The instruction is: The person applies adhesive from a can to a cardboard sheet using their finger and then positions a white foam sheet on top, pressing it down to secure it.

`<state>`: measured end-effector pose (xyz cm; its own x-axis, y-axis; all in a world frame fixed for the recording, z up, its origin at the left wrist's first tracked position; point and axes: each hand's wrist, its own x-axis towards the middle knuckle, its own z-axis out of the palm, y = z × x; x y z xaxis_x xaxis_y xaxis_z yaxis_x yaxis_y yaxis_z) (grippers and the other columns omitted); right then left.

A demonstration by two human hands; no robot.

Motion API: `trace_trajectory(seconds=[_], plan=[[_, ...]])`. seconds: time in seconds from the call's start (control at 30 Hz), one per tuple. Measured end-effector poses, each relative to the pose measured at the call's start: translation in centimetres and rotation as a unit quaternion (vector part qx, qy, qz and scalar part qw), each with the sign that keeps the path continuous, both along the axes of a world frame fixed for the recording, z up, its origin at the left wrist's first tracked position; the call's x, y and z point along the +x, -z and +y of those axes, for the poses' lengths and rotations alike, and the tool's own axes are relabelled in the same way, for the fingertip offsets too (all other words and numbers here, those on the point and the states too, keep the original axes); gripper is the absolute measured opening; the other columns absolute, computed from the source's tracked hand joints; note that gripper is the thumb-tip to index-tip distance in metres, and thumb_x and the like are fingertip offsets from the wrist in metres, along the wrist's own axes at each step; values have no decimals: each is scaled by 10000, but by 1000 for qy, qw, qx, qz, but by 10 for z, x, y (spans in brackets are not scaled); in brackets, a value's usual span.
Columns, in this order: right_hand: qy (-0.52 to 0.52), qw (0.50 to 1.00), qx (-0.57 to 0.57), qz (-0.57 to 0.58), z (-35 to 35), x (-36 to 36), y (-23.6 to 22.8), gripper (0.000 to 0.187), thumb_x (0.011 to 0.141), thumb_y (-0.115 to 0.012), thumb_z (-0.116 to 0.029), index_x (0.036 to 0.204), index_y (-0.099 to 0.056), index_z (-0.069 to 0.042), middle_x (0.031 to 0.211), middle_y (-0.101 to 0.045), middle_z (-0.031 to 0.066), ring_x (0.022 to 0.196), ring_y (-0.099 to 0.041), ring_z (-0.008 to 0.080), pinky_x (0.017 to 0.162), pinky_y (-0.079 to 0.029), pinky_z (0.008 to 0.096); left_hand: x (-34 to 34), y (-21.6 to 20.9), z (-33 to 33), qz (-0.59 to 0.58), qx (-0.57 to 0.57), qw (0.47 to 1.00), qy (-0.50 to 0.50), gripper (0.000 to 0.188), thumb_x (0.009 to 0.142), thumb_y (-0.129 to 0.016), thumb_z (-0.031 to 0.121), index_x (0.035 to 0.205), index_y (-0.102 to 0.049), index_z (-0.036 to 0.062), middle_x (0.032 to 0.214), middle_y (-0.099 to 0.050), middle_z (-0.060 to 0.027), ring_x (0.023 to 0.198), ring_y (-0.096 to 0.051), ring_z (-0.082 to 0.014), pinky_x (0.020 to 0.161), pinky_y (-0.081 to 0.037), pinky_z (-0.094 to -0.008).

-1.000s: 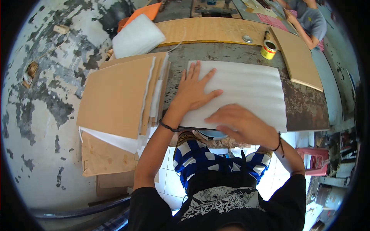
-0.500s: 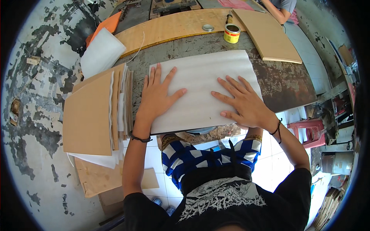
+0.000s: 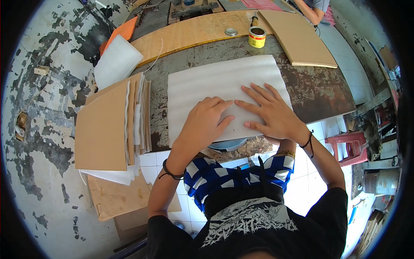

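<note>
A white foam sheet [image 3: 194, 86] lies flat at the near edge of a worn dark table [image 3: 317, 93]. My right hand [image 3: 276, 115] rests on the right part of the sheet, palm down with the fingers spread. My left hand [image 3: 206, 120] is over the sheet's near middle, turned inward, its thumb apart from the bent fingers. Its fingertips come close to the right index finger; whether they touch, I cannot tell. Neither hand appears to hold anything. Whatever lies beneath the sheet is hidden.
Brown boards [image 3: 103, 125] with white sheets between them are stacked at the left, beside folded white foam [image 3: 116, 62]. A yellow tin [image 3: 257, 39], its lid [image 3: 231, 32] and more boards [image 3: 299, 39] lie at the back. Another person's arm [image 3: 311, 12] is far right; a red stool [image 3: 348, 146] stands right.
My left hand has slid right and nearer from the sheet's left side, turning inward toward the right hand. The right hand has stayed nearly in place.
</note>
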<state>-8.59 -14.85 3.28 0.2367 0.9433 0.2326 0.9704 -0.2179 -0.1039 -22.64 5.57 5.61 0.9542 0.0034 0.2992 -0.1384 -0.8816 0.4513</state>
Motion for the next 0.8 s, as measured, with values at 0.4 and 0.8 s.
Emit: trace_trajectory(seconds=[0.4, 0.8], plan=[[-8, 1000, -24, -6, 5, 1, -7, 595, 977, -483, -546, 1472, -484, -218, 1560, -378, 155, 1458, -314, 346, 1217, -156, 523, 174, -19, 22, 3, 18, 985, 171, 298, 934, -626, 305, 845, -685, 26, 713, -650, -183, 640, -620, -358, 591, -458, -449], [10, 996, -75, 51, 13, -4, -20, 588, 941, -568, -489, 1451, -512, -203, 1555, -380, 154, 1459, -306, 353, 1205, -162, 535, 193, 40, 16, -87, -21, 974, 210, 465, 821, -683, 512, 620, -607, 100, 576, -612, -102, 569, -621, -333, 549, -468, -448]])
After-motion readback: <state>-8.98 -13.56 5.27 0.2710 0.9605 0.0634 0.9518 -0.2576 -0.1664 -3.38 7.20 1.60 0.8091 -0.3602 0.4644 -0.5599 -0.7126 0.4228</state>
